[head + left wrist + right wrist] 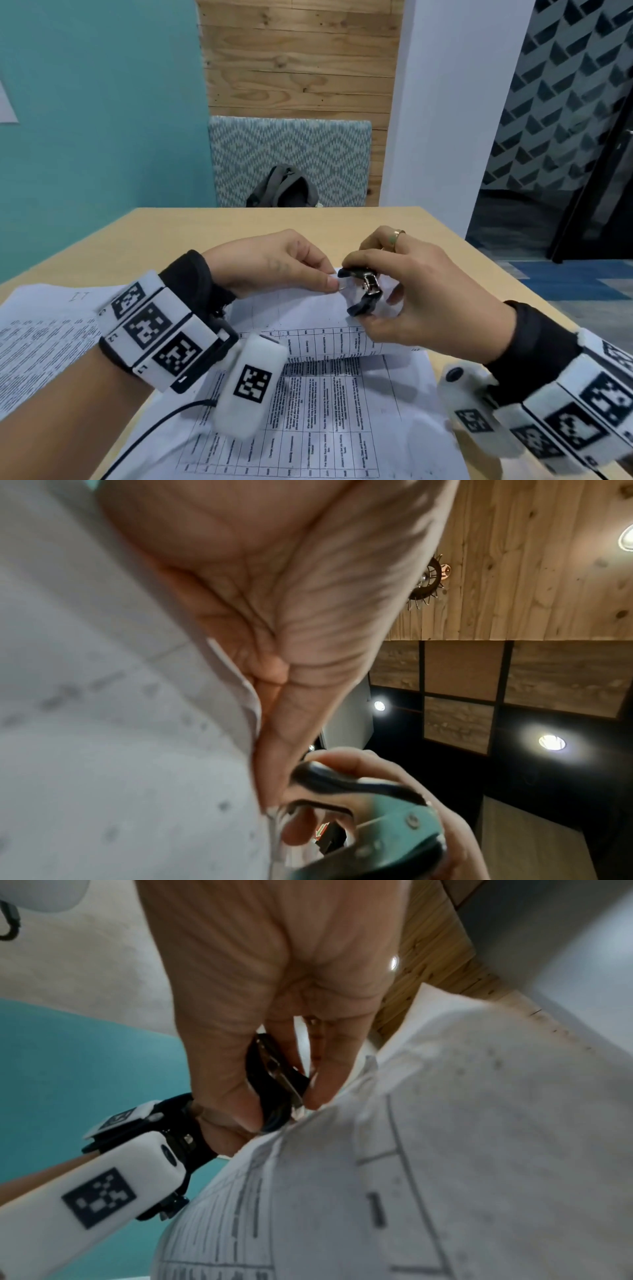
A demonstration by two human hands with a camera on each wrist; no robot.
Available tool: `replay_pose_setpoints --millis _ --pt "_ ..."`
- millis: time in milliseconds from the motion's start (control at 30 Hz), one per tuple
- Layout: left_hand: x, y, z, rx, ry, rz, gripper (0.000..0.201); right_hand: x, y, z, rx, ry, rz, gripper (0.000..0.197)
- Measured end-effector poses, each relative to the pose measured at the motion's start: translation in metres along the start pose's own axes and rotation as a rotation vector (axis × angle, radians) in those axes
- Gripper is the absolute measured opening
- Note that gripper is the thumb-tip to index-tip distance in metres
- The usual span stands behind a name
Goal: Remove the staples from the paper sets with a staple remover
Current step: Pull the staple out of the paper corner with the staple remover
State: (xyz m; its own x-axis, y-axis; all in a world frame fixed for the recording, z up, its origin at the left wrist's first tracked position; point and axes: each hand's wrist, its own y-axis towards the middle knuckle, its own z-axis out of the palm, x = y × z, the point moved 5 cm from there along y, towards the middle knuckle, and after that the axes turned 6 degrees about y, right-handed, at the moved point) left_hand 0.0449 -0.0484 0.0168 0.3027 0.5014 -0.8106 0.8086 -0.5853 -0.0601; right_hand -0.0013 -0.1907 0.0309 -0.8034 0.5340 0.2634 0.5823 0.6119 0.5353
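Staple remover (363, 290), frame centre, is gripped by the right hand (407, 294); the left hand (274, 263) pinches the paper set's (308, 315) corner beside it.

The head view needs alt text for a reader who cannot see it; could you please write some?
A right hand grips a black staple remover at the lifted corner of a printed paper set that the left hand pinches. More printed sheets lie on the wooden table.

Wood table (205, 233), patterned chair (291, 150) behind it w/ dark backpack (284, 188) on seat, teal wall (96, 120) at left, plank wall (301, 58) in bkgd
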Motion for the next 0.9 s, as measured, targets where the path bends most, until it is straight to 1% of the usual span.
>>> replay_pose_setpoints --millis 133,300,400,633,767,833,900 --pt "0.0011 -0.0002 0.0024 0.054 -0.064 -0.002 0.016 -0.0059 -0.0018 0.0001 -0.053 0.093 -0.064 0.045" --pt "-0.0007 -0.0008 -0.0006 0.077 -0.068 0.029 0.031 -0.0099 -0.0030 -0.0011 -0.090 0.213 -0.097 0.043" --pt "-0.0026 -0.0012 0.0006 0.094 -0.083 0.022 0.028 -0.0113 -0.0022 -0.0011 -0.088 0.256 -0.091 0.043" --pt "-0.0047 -0.0030 0.0006 0.093 -0.128 0.013 0.020 -0.0091 -0.0018 -0.0031 -0.098 0.275 -0.107 0.041" --pt "-0.0070 -0.0050 0.0019 0.086 -0.175 0.009 0.010 -0.0071 -0.0017 -0.0049 -0.106 0.264 -0.127 0.039" --pt "-0.0073 -0.0052 0.0025 0.090 -0.174 0.010 0.009 -0.0066 -0.0015 -0.0056 -0.102 0.252 -0.134 0.038" --pt "-0.0070 -0.0051 0.0021 0.089 -0.181 0.004 0.013 -0.0061 -0.0012 -0.0059 -0.099 0.239 -0.140 0.038"
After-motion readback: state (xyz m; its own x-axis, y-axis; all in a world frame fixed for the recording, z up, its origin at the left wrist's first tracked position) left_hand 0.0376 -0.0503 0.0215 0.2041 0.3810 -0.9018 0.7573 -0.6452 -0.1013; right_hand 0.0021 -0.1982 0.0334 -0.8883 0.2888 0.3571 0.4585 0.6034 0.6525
